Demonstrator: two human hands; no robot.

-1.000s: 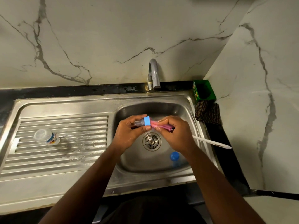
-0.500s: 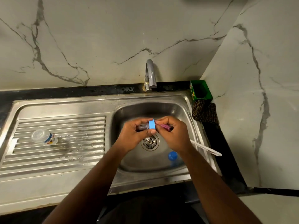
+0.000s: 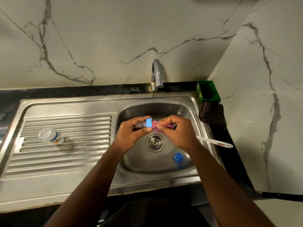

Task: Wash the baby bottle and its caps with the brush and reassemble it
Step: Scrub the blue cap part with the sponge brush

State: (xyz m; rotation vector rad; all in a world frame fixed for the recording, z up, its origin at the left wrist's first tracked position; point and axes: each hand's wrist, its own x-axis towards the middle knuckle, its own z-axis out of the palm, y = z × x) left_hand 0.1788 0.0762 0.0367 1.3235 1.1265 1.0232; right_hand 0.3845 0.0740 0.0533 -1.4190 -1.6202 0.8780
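Head view: left hand (image 3: 131, 136) grip curled round the blue-ringed nipple cap (image 3: 148, 122), over the sink (image 3: 188, 164) basin. Right hand (image 3: 178, 133) grip pinches the pink brush (image 3: 214, 142) head against the cap; handle sticks out right. Bottle (image 3: 50, 135) lies on the drainboard, well apart. Blue cap (image 3: 178, 157) sits in the basin.

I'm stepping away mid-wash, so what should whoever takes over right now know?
Left hand grips the blue collar with teat over the sink basin.
Right hand grips the brush, its pink head at the collar's opening.
Bottle body lies on the drainboard; blue cap sits in the basin.
Done: bottle dismantled.
Left: finish the collar, wash whatever is unwashed, rinse, reassemble. Which parts are clean cannot be told.
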